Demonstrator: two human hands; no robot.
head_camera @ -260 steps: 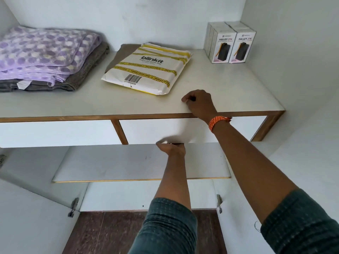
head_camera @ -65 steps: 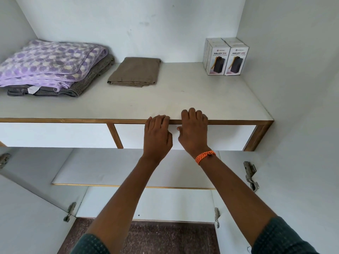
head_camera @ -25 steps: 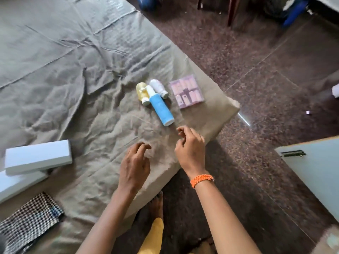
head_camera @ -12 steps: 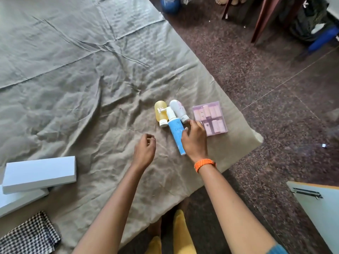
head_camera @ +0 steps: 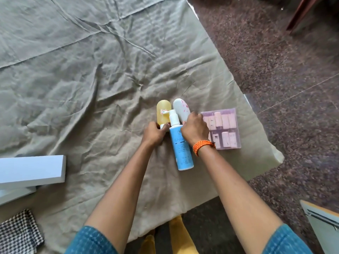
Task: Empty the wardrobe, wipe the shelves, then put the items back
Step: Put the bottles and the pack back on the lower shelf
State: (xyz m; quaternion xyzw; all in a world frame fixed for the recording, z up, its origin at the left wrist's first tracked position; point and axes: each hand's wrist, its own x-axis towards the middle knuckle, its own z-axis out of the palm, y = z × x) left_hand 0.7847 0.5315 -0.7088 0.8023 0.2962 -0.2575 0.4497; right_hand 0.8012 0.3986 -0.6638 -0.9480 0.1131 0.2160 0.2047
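From my feed: bare forearms, blue textured sleeves [head_camera: 91, 241] pushed up to the elbows, an orange braided wristband [head_camera: 201, 146] on the right wrist, yellow trousers [head_camera: 176, 233] below.

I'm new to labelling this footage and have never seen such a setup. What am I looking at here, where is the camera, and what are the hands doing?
There is no machine: a person wears a camera on the head, looking down at their own bare arms. Below is a bed covered with a wrinkled grey-green sheet. The left hand grips the cap end of a yellow bottle. The right hand, with an orange wristband, curls over a white bottle. Between the hands lies a blue pump bottle. Beside it sits a clear pink box of small bottles. At left are white boxes and a checked cloth.
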